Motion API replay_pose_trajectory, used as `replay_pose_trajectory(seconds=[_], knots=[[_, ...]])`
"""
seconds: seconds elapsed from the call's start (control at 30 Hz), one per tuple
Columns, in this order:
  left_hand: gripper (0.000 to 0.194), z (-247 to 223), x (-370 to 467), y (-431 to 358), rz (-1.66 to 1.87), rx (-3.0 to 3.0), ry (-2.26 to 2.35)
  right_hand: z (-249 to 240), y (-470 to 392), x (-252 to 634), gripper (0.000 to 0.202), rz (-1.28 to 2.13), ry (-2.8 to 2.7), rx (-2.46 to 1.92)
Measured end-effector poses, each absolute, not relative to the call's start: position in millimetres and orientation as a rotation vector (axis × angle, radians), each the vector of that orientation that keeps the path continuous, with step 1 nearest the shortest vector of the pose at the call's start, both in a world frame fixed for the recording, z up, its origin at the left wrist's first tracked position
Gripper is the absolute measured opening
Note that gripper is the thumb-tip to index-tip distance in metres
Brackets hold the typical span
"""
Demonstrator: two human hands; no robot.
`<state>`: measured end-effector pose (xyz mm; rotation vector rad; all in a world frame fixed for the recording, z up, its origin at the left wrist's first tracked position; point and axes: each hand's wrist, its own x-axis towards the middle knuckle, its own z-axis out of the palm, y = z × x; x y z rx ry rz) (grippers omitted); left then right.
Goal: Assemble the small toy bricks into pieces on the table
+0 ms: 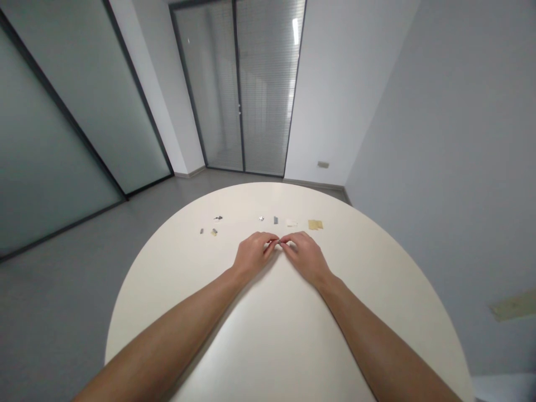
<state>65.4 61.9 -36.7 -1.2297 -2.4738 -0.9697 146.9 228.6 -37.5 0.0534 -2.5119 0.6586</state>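
Observation:
My left hand (256, 250) and my right hand (305, 254) meet fingertip to fingertip over the middle of the white round table (268, 335). Both are closed in a pinch on one tiny dark piece (279, 242), too small to name and mostly covered by the fingers. Just beyond the hands lie a small grey piece (276, 220), some small silvery bits (261, 218) and white pieces (292, 223). Yellowish squares (313, 224) rest farther right, partly overlapping.
Toward the left of the table lie small dark parts (218, 218), a little grey piece (201, 230) and a yellowish and dark piece (214, 231). Past the table's far edge stand a glazed door with blinds (268, 95) and a grey wall (439, 167).

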Motion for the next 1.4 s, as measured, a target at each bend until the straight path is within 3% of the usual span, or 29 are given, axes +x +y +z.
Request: replay_pose_trajectory(seconds=[1.4], knots=[[0.014, -39.2, 63.0, 62.0, -0.862, -1.294, -2.592, -41.1, 228.5, 147.1, 0.016, 0.749, -2.583, 0.055]])
